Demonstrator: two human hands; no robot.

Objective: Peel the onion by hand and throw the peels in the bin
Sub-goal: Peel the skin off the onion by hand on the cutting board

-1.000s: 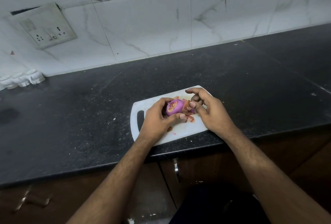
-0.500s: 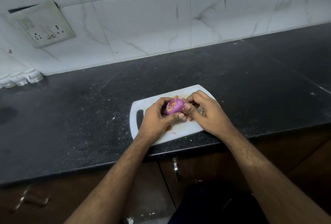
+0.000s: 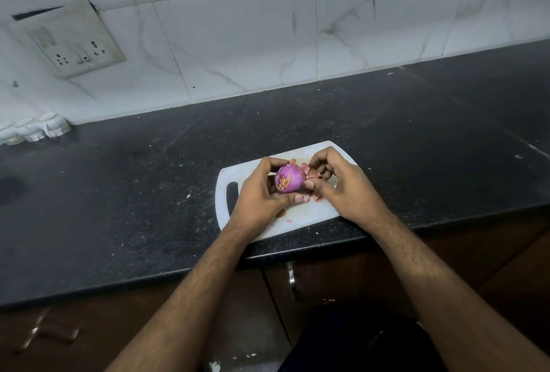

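Observation:
A purple onion [image 3: 290, 178] with a brown root end facing me is held just above a white cutting board [image 3: 300, 219]. My left hand [image 3: 262, 196] cups it from the left, thumb under it. My right hand [image 3: 342, 187] touches the onion's right side, its fingertips pinching a thin strip of peel [image 3: 312, 175]. Small brownish peel scraps [image 3: 315, 198] lie on the board beneath and beside the onion. No bin shows in the head view.
The board sits near the front edge of a black stone counter [image 3: 134, 193]. A tiled wall with a switch socket plate [image 3: 77, 44] rises behind. Small white holders [image 3: 32, 130] stand at the far left. Brown cabinet doors with a handle [image 3: 291, 279] are below.
The onion has been turned in my left hand, so its root end faces me more. My right fingers have curled in and closed onto a peel at its right side.

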